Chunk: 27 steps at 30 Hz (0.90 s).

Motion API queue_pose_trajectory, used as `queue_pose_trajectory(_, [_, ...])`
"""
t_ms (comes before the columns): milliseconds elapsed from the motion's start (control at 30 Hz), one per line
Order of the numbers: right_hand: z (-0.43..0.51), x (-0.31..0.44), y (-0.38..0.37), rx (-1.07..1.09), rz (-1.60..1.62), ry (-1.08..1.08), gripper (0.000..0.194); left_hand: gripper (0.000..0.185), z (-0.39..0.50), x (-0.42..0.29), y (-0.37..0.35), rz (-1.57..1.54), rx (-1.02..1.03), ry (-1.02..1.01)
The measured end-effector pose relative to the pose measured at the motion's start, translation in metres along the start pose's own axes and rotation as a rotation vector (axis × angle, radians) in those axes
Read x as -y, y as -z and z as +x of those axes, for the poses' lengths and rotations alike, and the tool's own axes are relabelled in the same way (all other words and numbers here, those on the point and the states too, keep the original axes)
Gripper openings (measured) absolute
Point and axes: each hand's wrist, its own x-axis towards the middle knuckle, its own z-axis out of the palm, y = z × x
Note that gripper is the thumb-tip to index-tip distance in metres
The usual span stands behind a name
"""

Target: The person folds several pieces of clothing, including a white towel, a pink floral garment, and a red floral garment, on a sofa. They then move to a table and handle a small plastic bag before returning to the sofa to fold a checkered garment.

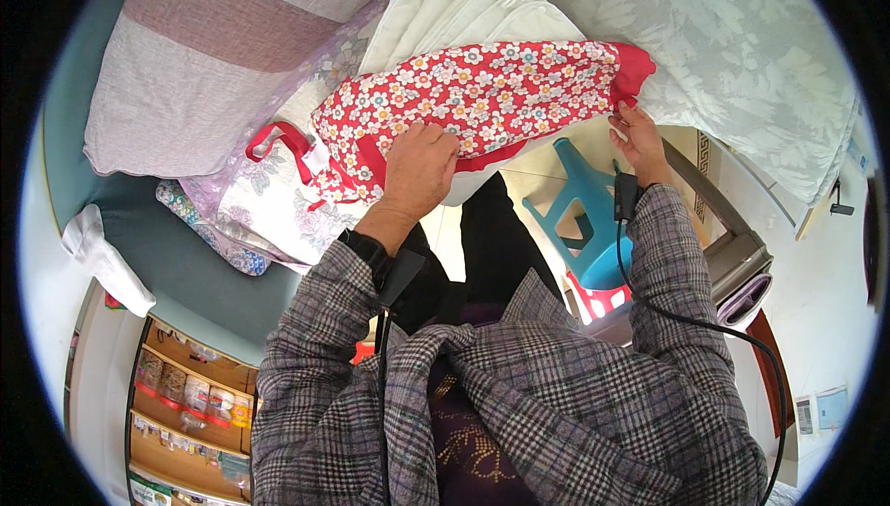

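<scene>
A red floral cloth garment (pixel 480 88), possibly an apron, lies folded in front of me, with plain red trim at its right end. A red fabric strap (pixel 278 141) loops out from its left end beside a small white tag. My left hand (pixel 421 168) has its fingers curled over the garment's near edge. At the right corner, my right hand (pixel 640 134) pinches the red trim between thumb and fingers. Fanned-out white folded cloths (pixel 466 8) show just beyond the garment; their near part is hidden under it.
A grey and mauve cushion (pixel 215 40) rests at the upper left on a flowered cover (pixel 271 207). Pale leaf-patterned fabric (pixel 709 33) spreads at the upper right. A blue plastic stool (pixel 591 214) stands below my right hand. Shelves with jars (pixel 184 391) are at the lower left.
</scene>
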Motion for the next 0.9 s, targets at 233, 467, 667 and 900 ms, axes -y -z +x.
queue_pose_trajectory(233, [-0.034,-0.024,0.041,-0.015,-0.051,0.092,0.031,0.019,-0.026,-0.025,0.008,-0.195,0.227,0.03])
queue_pose_trajectory(467, [-0.021,-0.035,0.008,-0.391,-0.589,0.377,0.055,0.028,-0.042,-0.019,-0.016,-0.146,0.355,0.177])
queue_pose_trajectory(667, [-0.043,0.048,-0.034,-0.276,-0.997,1.303,0.071,0.03,-0.038,-0.005,-0.004,-0.701,0.229,0.47])
queue_pose_trajectory(900, [-0.018,0.102,-0.065,0.274,-1.368,1.096,0.062,0.066,-0.032,0.003,-0.008,-1.025,0.038,0.604])
